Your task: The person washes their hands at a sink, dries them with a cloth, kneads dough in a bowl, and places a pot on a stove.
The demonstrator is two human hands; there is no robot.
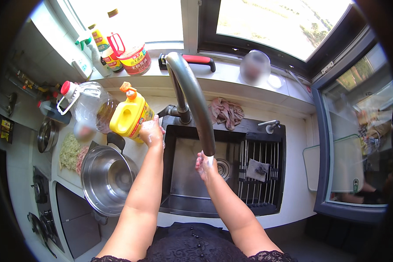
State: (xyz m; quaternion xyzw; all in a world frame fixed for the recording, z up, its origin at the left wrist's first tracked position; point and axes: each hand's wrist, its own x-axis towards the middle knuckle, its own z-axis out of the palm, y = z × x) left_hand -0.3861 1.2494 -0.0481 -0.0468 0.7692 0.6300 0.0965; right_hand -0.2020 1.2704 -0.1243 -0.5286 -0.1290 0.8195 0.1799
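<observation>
Soapy foam covers parts of my left hand (152,131), which is at the right side of a yellow detergent bottle (131,114) with an orange pump top, near the faucet lever. Whether its fingers touch the bottle or the lever cannot be told. My right hand (205,165), also foamy, is under the mouth of the curved metal faucet (196,98), over the dark sink (186,163). White water or foam shows on it below the spout. No object is seen in it, and its fingers look apart.
A steel pot (108,181) stands left of the sink, near a cutting board with shredded vegetable (68,152). A rack (260,193) holding a scouring pad (257,170) spans the sink's right side. Behind are a pink cloth (227,113) and a knife sharpener (196,59). An open window (324,131) juts in at right.
</observation>
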